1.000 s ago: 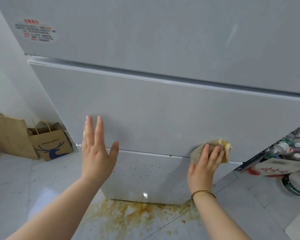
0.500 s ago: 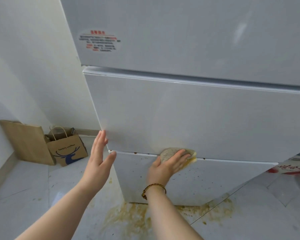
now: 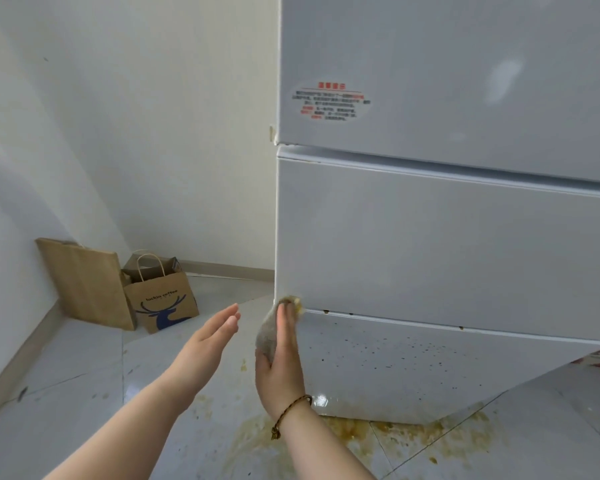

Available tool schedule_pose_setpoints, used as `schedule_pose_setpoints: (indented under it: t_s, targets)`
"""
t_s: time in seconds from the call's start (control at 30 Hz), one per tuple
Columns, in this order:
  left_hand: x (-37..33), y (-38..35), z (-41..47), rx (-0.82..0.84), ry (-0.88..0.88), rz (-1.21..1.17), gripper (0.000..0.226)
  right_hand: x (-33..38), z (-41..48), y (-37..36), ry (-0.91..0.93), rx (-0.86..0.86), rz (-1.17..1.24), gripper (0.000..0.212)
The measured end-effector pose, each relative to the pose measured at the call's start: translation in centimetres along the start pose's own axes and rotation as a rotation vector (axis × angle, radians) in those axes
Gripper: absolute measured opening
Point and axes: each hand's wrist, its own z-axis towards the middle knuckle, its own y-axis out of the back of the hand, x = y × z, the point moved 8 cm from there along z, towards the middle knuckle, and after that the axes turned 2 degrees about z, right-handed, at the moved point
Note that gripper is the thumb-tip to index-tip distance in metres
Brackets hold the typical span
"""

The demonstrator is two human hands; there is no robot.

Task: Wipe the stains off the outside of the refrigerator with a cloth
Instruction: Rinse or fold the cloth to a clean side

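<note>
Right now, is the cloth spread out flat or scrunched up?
Scrunched up: the cloth is a bunched wad held in the right hand, pressed against the refrigerator's left front edge.

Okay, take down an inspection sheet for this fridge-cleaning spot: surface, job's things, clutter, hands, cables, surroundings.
Surface: refrigerator upper panels look mostly clean; bottom panel is dotted with dark specks, and brown drips sit along the seam above it.
Job's things: cloth, bunched and stained yellow-brown, at the refrigerator's left corner by that seam.
Clutter: deer-print paper bag and flat brown bag stand by the wall.
Hands: right hand holds the cloth against the corner; left hand is open in the air, touching nothing.
Cables: nothing seen.
Surroundings: brown spill on the tiled floor at the refrigerator's base.
</note>
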Motion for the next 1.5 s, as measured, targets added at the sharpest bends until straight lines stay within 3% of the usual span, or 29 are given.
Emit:
schedule_pose_setpoints:
  t_s: [0.13,0.23,0.33,0.43,0.53,0.63,0.73,0.8,0.97,1.2,1.33,1.5]
  targets:
    - [1.0,2.0,-0.9,-0.056,0.059,-0.078,0.044,2.9,-0.9,-0.5,-0.033,0.144,0.245,0.057]
    - [0.9,2.8,-2.5,-0.057,0.092,-0.227,0.031,3.8,-1.3,-0.6,-0.173,0.249,0.561,0.038]
    - [1.0,2.7,-4.5,-0.016,0.178,-0.425,0.026,4.6,-2.7,-1.5,-0.317,0.446,0.828,0.039]
    - [1.2,3.0,-6.5,-0.085,0.179,-0.554,0.025,5.1,-4.3,-2.3,-0.404,0.570,0.895,0.042]
    - [1.5,3.6,-9.0,-0.283,0.120,-0.638,0.019,4.1,-5.3,-2.4,-0.511,0.546,0.866,0.049]
    - [2.6,4.1,-12.3,-0.527,0.117,-0.731,0.015,4.2,-6.4,-2.3,-0.414,0.616,0.662,0.050]
    - [4.4,4.5,-16.4,-0.697,0.107,-0.788,0.015,4.4,-8.5,-3.7,-0.263,0.726,0.249,0.024]
    - [6.2,4.6,-19.9,-0.792,0.104,-0.819,0.014,4.6,-9.6,-5.3,-0.215,0.716,0.135,0.011]
    - [10.8,5.5,-29.2,-1.011,0.074,-0.900,0.011,6.6,-15.0,-11.4,-0.168,0.838,0.175,0.017]
    - [18.5,6.5,-40.8,-1.223,0.096,-1.151,0.026,8.4,-26.4,-20.2,-0.142,1.181,0.086,0.018]
    - [24.4,7.3,-46.7,-1.358,0.169,-1.271,0.046,7.9,-33.2,-25.7,-0.096,1.357,-0.049,0.009]
    - [32.3,10.9,-56.5,-1.582,0.204,-1.281,0.006,7.4,-43.4,-35.1,0.005,1.511,-0.204,0.023]
